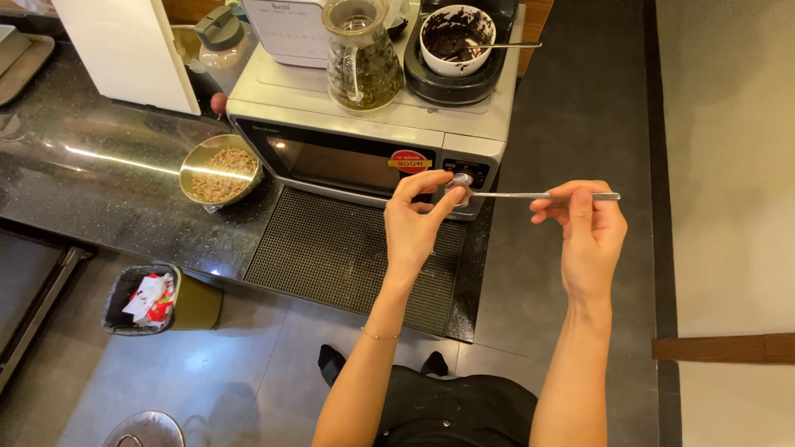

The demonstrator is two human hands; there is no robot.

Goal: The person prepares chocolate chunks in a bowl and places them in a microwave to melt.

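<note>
Head view: right hand (590,228) pinches handle end of long metal spoon (530,196), held level in front of microwave (364,136). Left hand (421,217) closes thumb and forefinger on spoon bowl, seemingly steadying or wiping it. Both hands above black ribbed mat (331,257) on dark counter (99,174). Glass jug (361,58) and white cup (457,37) with second spoon (505,46) on microwave top. Gold bowl of grains (219,170) left of microwave; bin (149,300) on floor.

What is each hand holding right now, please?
Left hand: fingers pinch the spoon bowl.
Right hand: closed on the spoon handle.
</note>
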